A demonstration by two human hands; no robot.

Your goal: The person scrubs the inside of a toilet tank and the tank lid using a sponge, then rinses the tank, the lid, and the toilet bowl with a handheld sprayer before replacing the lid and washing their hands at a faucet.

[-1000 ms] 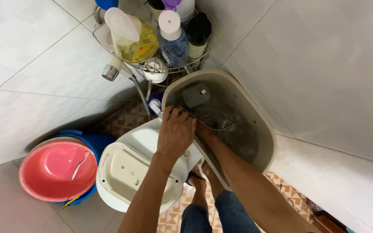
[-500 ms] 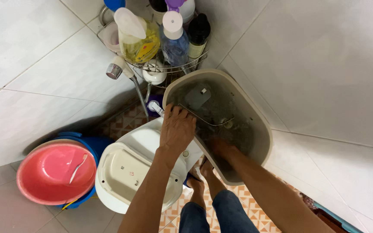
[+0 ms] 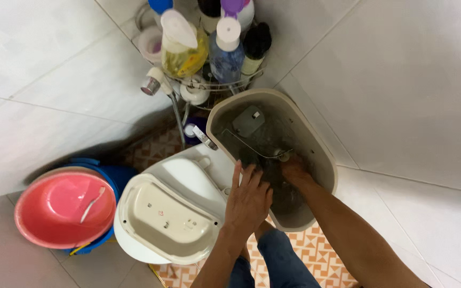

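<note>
Head view: open beige plastic toilet cistern (image 3: 324,160), lid off, stands against white tiled wall; right hand (image 3: 294,172) reaches inside by the thin metal float rod (image 3: 252,150), finger state indeterminable; left hand (image 3: 249,198) rests flat on cistern's near rim, fingers spread, gripping nothing; beige lid (image 3: 169,220) lies on toilet seat.

Right hand (image 3: 294,172) inside open toilet tank (image 3: 324,160), left hand (image 3: 247,200) flat on its near rim
</note>
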